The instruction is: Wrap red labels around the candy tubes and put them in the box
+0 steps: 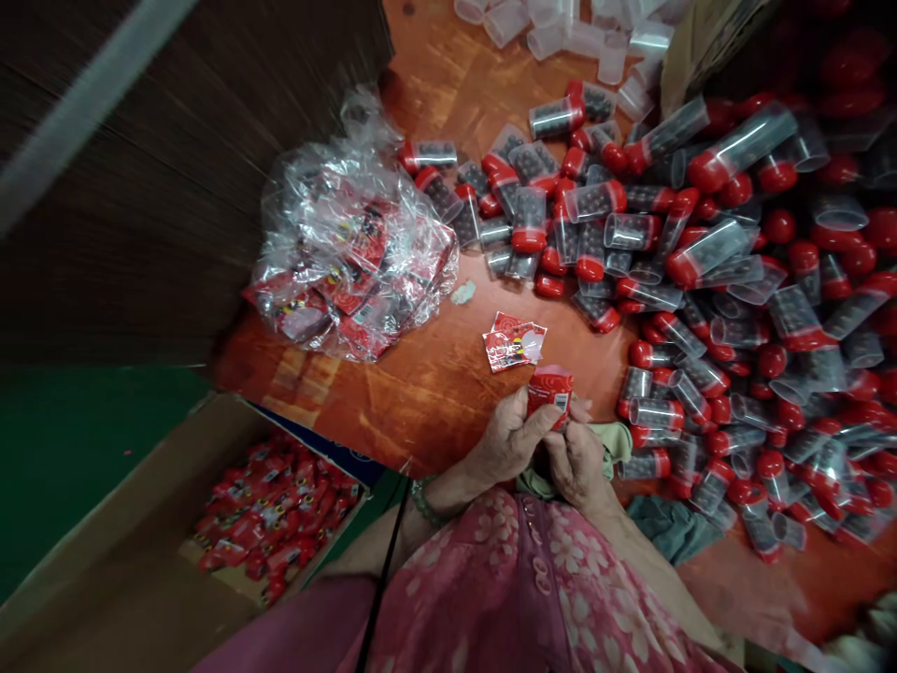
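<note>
Both of my hands meet near the table edge in front of my body. Between them is a red printed sleeve (548, 393) with a barcode on its lower part and a pale opening at its top. My left hand (510, 432) pinches it from the left, thumb across its face. From the right, the fingers of my right hand (576, 453) close on its lower edge. Just beyond lie a few flat red printed sleeves (515, 344) with a yellow and black figure. Whether anything sits inside the held sleeve is hidden.
A clear plastic bag (357, 252) of red sleeves lies at left. Many red-capped clear tubes (595, 201) with dark beads are heaped at right. Empty clear cups (553, 28) lie at the back. A cardboard box (231, 584) of red packed pieces stands lower left. Cloths (669, 528) lie near my right arm.
</note>
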Available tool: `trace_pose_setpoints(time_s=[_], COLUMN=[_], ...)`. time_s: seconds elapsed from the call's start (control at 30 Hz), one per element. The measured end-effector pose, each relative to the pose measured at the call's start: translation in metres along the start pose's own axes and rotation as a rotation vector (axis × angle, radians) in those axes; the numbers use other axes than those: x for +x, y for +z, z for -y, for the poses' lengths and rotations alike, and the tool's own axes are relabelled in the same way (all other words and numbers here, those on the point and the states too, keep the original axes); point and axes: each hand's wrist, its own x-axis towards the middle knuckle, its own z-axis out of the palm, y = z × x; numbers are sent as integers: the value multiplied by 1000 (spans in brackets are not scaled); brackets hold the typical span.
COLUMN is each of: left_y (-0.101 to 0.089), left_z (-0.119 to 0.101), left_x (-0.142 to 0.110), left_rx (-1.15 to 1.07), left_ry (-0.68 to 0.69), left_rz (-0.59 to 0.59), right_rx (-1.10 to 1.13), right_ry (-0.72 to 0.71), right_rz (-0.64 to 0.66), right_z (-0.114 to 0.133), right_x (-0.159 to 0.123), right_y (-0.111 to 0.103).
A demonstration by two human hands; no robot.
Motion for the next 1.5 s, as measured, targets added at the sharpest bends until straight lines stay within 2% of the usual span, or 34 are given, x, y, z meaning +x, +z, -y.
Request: trace_pose_setpoints(time_s=[0.1,0.2,0.33,0.47,0.67,0.77,0.97,1.1,1.3,1.5], left_y=[2,0,-9,-17,-13,-10,-15,-15,-10,-13], left_z=[3,8,8,3,5,7,6,4,2,5], left_x=[-1,0,3,8,15,17,17,18,21,18], left_rx=[-11,-98,-298,-293,-298,-323,-259,-248,-263,-218], left_ry=[-16,-97,-204,-259,-293,-304,-244,-269,-325,-321], left_rz=[-30,-33,37,67,-98,-116,-21,-59,-149,-65], right_rx=[40,85,292,573,723,768,825,831,777,776], right_ry=[1,16,135,269,347,366,364,368,457,458], right_rz=[-108,-120,-12,72,1,8,64,95,41,5], right_z=[3,10,17,17,17,16,12,13,13,12], right_x=[2,7,16,21,25,27,29,30,28,26], right_y=[-1,-3,-8,-12,-6,-7,-13,-14,-10,-10])
